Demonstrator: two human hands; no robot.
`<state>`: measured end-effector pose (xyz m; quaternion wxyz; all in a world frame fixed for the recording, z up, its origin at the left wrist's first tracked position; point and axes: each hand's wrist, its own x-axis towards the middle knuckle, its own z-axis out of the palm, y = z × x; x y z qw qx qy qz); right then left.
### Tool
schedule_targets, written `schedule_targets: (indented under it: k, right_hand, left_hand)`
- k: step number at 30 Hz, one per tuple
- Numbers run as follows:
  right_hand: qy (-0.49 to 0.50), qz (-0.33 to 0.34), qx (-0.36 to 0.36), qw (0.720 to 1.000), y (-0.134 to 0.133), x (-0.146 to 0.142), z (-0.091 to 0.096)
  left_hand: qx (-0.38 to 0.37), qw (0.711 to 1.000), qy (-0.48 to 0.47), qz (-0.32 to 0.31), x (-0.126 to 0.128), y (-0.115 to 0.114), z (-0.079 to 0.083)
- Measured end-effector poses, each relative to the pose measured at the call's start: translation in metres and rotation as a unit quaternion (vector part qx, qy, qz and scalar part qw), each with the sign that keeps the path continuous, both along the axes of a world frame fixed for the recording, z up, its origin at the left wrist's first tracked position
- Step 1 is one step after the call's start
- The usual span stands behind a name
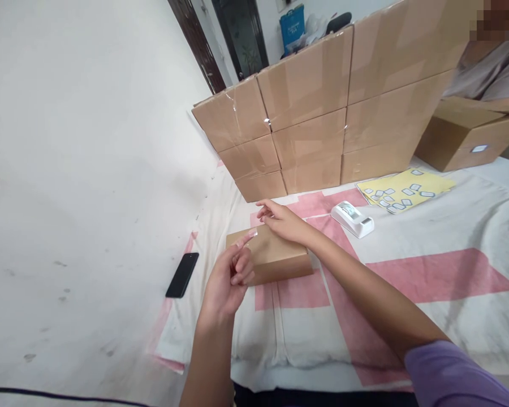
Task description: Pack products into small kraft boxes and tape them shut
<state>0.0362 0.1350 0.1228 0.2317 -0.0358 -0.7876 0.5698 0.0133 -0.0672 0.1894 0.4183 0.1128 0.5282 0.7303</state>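
White and pink cloth [305, 339] bears the box [277, 250], both hands over it.
Box: best kept still under a flat palm; it lies beneath the right hand [284, 222], its near left corner hidden by the left hand [231, 277]. Right hand: fingers loosely bent and apart, no hold seen; contact with the box unconfirmed. Left hand: index extended, other fingers curled. Scrap [253, 232]: clear-looking, at the left index tip, stuck or pinched cannot be told; advisably handled by an edge, flat and uncreased.
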Motion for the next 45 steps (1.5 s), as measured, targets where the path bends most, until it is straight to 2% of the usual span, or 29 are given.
schedule_targets:
  k: [6,13,19,26,33,40,45]
  right_hand:
    - [0.0,0.001,-0.007,1.0,0.0,0.0,-0.001]
    - [-0.004,-0.004,-0.015,1.0,-0.003,0.002,0.006]
    - [-0.005,-0.004,-0.023,1.0,-0.003,0.002,0.007]
    - [-0.001,-0.01,-0.001,1.0,-0.003,0.002,0.003]
    - [-0.034,0.01,0.09,0.995,-0.006,0.005,0.005]
    - [-0.087,0.022,0.193,0.977,-0.009,0.012,0.01]
    - [-0.095,0.035,0.225,0.969,-0.011,0.013,0.013]
  left_hand:
    - [-0.014,1.0,-0.004,0.0,-0.007,0.012,-0.003]
    - [-0.034,0.999,-0.031,0.01,-0.011,0.009,-0.007]
    - [-0.039,0.995,-0.088,0.006,0.001,0.003,-0.016]
    - [-0.047,0.989,-0.138,0.006,0.013,-0.003,-0.02]
    - [-0.043,0.986,-0.163,0.008,0.015,-0.005,-0.019]
    - [-0.044,0.986,-0.163,0.016,0.017,-0.006,-0.018]
    - [-0.05,0.983,-0.176,0.025,0.018,-0.009,-0.015]
